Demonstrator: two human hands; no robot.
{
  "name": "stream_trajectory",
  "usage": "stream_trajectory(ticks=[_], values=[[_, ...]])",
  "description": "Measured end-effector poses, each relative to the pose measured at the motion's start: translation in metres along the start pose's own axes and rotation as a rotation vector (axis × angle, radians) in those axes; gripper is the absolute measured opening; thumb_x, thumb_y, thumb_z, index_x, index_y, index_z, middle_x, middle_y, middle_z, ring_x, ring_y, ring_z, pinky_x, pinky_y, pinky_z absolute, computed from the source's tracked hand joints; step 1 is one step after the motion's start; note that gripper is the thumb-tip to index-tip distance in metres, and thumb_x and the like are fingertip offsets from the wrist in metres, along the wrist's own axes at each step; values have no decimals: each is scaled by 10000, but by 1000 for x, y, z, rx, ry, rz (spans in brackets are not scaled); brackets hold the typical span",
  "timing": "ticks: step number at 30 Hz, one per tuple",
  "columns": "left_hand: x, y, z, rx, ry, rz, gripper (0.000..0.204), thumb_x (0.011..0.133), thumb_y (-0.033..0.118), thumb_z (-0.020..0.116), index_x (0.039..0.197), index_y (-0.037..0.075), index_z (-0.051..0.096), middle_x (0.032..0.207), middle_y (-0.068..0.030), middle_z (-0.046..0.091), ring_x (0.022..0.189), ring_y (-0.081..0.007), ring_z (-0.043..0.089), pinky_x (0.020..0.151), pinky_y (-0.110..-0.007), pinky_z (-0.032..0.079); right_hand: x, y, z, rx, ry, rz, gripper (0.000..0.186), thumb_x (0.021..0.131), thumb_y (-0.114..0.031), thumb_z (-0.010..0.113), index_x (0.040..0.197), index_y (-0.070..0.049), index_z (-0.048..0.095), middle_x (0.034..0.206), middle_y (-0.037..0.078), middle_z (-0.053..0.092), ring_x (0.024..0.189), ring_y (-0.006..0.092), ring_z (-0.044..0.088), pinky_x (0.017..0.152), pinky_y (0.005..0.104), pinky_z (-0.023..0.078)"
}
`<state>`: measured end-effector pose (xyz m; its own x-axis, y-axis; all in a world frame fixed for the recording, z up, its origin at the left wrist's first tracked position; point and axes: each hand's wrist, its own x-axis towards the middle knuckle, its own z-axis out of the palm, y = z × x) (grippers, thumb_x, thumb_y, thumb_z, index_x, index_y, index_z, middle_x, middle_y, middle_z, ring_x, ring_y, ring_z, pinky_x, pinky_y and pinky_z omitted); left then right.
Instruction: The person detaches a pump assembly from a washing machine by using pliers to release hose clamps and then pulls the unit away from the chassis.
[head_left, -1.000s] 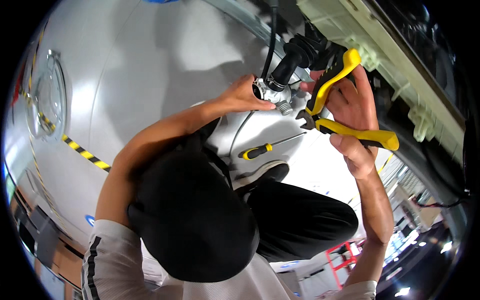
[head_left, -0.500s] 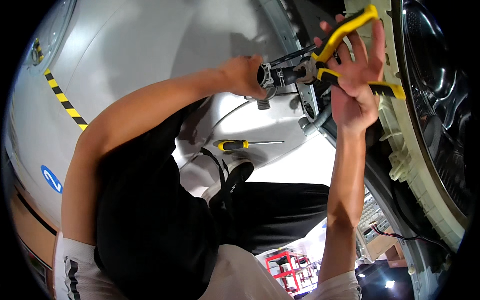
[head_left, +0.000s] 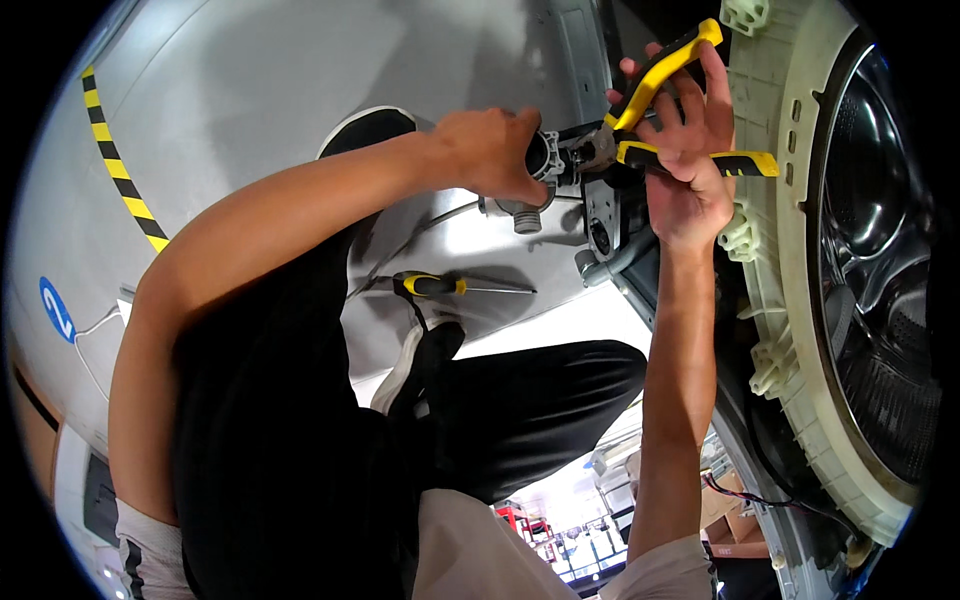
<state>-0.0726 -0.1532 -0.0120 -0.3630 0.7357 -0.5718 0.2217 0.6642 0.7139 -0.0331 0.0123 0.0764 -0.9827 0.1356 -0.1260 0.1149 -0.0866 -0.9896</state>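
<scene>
My left hand (head_left: 490, 155) is closed around a grey plastic pipe fitting (head_left: 527, 217) with a ribbed stub underneath and a round black opening at its top. On its right side a short black hose joins it, mostly hidden by shadow and the tool. My right hand (head_left: 690, 165) grips pliers (head_left: 655, 85) with yellow and black handles. The handles stand wide apart, one against the fingers and the other under the thumb. Their metal jaws (head_left: 598, 150) are at the hose beside the fitting; their exact bite is too small to make out.
A screwdriver (head_left: 435, 285) lies on the grey floor below the fitting, near my shoe (head_left: 400, 365). To the right is a washing machine's pale tub rim (head_left: 800, 330) around a shiny drum (head_left: 875, 190). A grey elbow pipe (head_left: 605, 268) and loose wires (head_left: 745, 493) sit along the metal frame.
My view has shifted, showing more of the drum. The fitting and the pliers' jaws appear closer together, with less hose visible between them. Both hands keep their holds, and the handles stay spread.
</scene>
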Motion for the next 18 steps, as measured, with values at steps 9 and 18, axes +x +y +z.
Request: stream_trajectory(ticks=[9, 18], values=[[-5, 11, -6, -17, -33, -43, 654, 710, 487, 650, 1127, 0, 521, 1017, -201, 661, 942, -360, 646, 812, -435, 519, 7, 6, 2, -107, -94, -47, 964, 651, -150, 546, 1511, -47, 124, 1320, 266, 428, 1172, 396, 519, 1022, 477, 407], [-3, 8, 0, -41, -13, -24, 637, 707, 491, 658, 1100, 6, 529, 989, -187, 671, 929, -356, 650, 790, -438, 521, 7, -1, 7, -85, -135, 9, 976, 589, -150, 546, 1483, 21, 195, 1350, 256, 399, 1235, 419, 479, 1071, 517, 354]])
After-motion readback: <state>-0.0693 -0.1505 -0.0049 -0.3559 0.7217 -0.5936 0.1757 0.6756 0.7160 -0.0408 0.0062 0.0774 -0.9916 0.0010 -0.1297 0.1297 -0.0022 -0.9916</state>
